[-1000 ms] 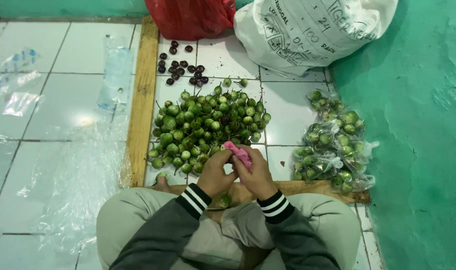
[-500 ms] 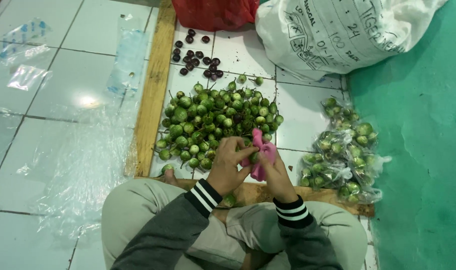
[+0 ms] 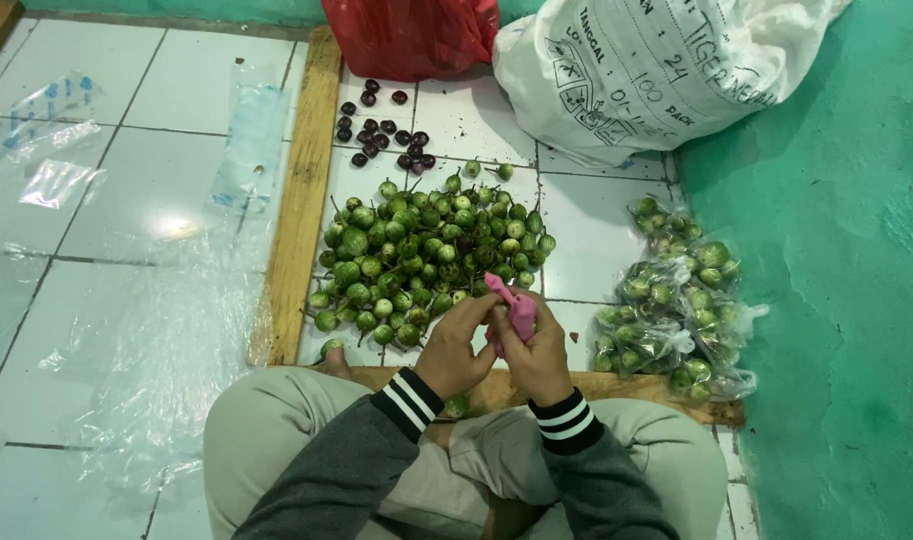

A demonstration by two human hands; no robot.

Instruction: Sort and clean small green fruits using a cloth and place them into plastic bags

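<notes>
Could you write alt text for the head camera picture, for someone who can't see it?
Seen from above, a seated person's left hand and right hand together hold a small pink object over a pile of small green round eggplants on a white tiled floor. Clear bags of the same eggplants lie to the right; dark purple ones, a red bag and a white sack lie beyond.
</notes>
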